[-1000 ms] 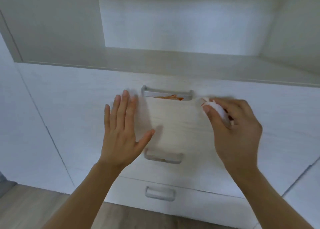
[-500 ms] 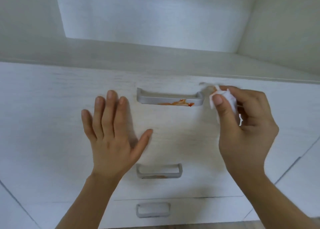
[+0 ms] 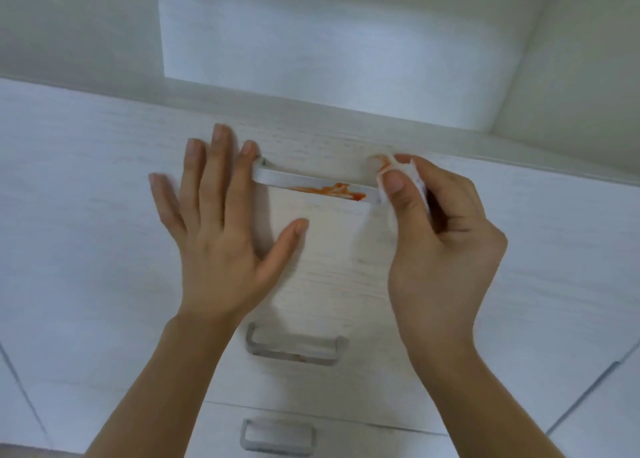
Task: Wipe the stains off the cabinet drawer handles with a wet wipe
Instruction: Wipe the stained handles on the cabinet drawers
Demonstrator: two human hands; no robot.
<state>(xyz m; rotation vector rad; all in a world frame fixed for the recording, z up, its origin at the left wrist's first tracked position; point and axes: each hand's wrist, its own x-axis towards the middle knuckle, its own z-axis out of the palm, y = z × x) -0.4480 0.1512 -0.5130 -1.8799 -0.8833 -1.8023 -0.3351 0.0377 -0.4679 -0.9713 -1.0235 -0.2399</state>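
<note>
- Bottom handle (image 3: 278,437), at 6 o'clock: no stain can be made out on it; its lower edge is soft in the view.
- Middle handle (image 3: 294,350), just above: a faint reddish mark shows along its lower bar, too blurred to judge its extent.
- Left hand (image 3: 214,222), at 9 o'clock of centre: flat, fingers straight and spread, pressing the drawer front (image 3: 104,215); it holds nothing. Its forefinger tip now lies against the left end of the top handle (image 3: 311,184), where half a second ago it sat well below and left.
- Right hand (image 3: 440,236), at 3 o'clock: fingers curled, pinching the wet wipe (image 3: 389,198) between thumb and fingers. The wipe has closed from beside the handle onto its right end.
- Orange stain (image 3: 332,190): untouched on the handle's right half, just left of the wipe. Judgement: wiping is about to begin; none is done.
- Most of the wipe is hidden inside the right hand.
- Open shelf (image 3: 346,42), at 12 o'clock: nothing seen in it.
</note>
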